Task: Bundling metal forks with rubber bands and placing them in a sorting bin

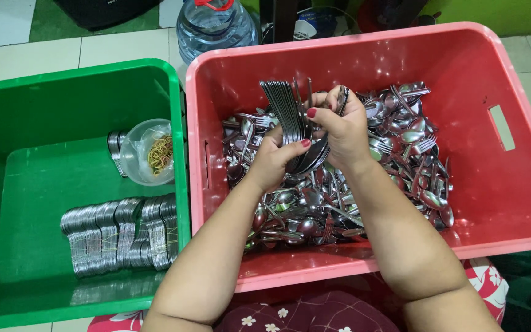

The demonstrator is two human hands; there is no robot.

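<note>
Both hands meet over the red plastic crate (499, 203), which holds a loose pile of steel spoons and forks (401, 160). My left hand (271, 161) grips a neat stack of spoons (285, 110) from below, handles fanning upward. My right hand (342, 130) closes on the same stack from the right, thumb across its front and a few handles sticking up between the fingers.
A green crate (62, 86) stands to the left. In it lie rows of bundled spoons (121, 233) and a clear tub of rubber bands (150, 152). A large water bottle (215, 27) stands on the tiled floor behind the crates.
</note>
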